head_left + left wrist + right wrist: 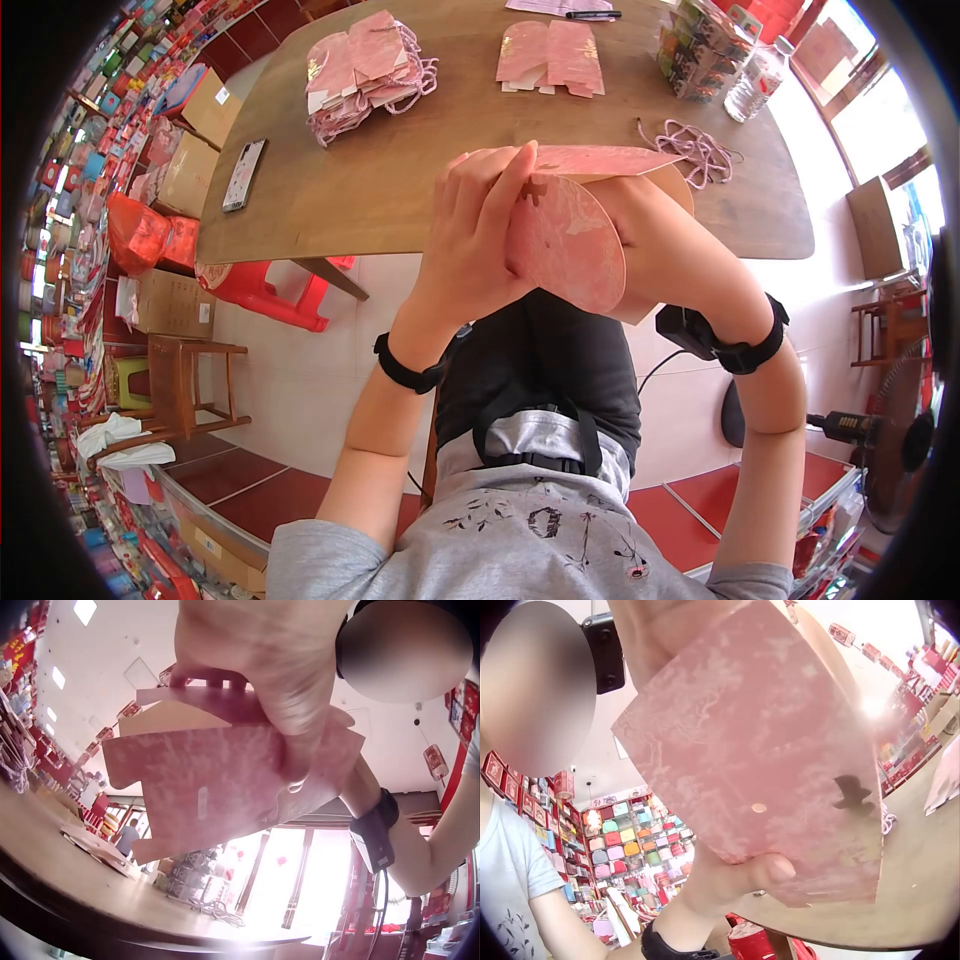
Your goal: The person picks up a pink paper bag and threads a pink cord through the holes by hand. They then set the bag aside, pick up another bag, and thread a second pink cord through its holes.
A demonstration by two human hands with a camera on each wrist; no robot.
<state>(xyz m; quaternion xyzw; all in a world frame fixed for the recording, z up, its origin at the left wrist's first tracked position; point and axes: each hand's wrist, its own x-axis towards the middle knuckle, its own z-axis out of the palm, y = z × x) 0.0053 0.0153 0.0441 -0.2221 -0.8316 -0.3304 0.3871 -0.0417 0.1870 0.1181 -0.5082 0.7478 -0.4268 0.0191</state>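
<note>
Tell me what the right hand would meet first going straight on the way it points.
The right hand would probably meet the pink patterned card box first, then the left hand gripping it; the box hides the right fingertips, so depth is unclear.

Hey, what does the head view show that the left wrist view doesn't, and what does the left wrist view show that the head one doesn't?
Only the head view shows the grey rectangular phone on the brown wooden table and the red plastic stool.

Only the left wrist view shows the square white ceiling lights and a distant person in the background.

Both show the left hand gripping the folded pink marbled card piece, the black strapped camera on the right wrist, and the table.
</note>
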